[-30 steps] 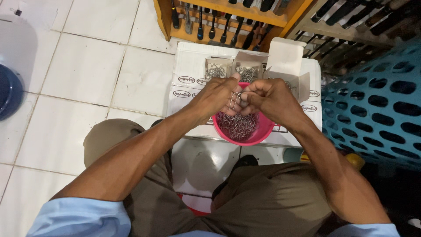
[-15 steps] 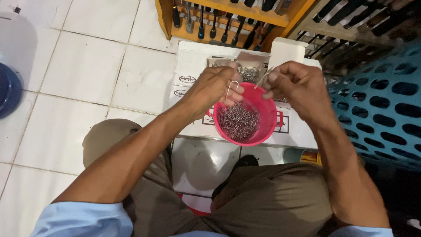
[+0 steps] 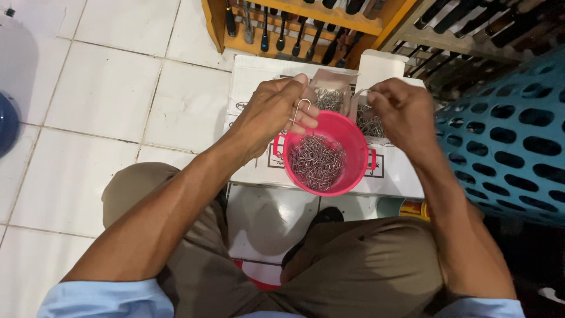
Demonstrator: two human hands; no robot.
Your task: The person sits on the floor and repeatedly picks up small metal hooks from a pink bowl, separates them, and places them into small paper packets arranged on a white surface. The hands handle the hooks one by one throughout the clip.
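A pink plastic bucket (image 3: 354,141) stands on a white cardboard box (image 3: 253,82) and holds a heap of small metal hooks (image 3: 316,161). My left hand (image 3: 273,115) is above the bucket's left rim, fingers pinched on one metal hook (image 3: 300,110). My right hand (image 3: 400,112) is up at the bucket's far right, fingers closed on another thin metal hook (image 3: 362,94) over an opened paper packet of hooks (image 3: 369,125). A second opened packet of hooks (image 3: 329,97) lies between the hands.
A wooden rack (image 3: 306,20) of dark-handled tools stands behind the box. A blue perforated plastic basket (image 3: 506,135) is at the right. White floor tiles (image 3: 112,88) stretch to the left, with a dark blue round object (image 3: 7,121) at the left edge. My knees frame the bottom.
My hands were together inside the bucket; they rose and parted. Each now holds a hook, the right hand moved over the right packet.
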